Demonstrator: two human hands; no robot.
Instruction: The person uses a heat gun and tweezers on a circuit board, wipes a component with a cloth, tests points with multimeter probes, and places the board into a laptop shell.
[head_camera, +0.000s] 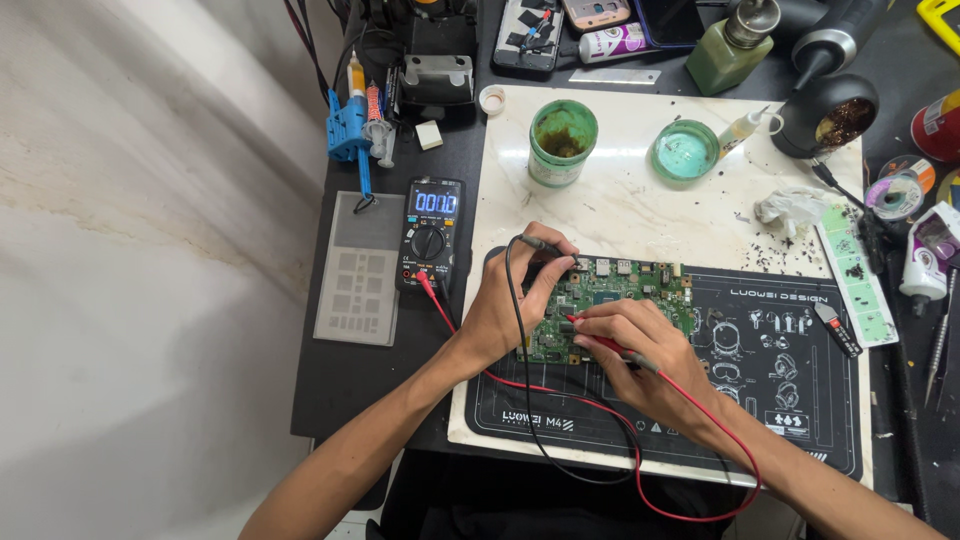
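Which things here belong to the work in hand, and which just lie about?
In use: left hand holding black probe; right hand holding red probe; green circuit board; multimeter.
Lying about: green jar, crumpled tissue, metal stencil.

We see two bare forearms with no sleeves reaching into view, lean and long. Our left hand (510, 300) and our right hand (640, 355) wear no gloves, rings, watch or bands. The fingers are slim with short nails. At the bottom edge dark clothing covers our lap.
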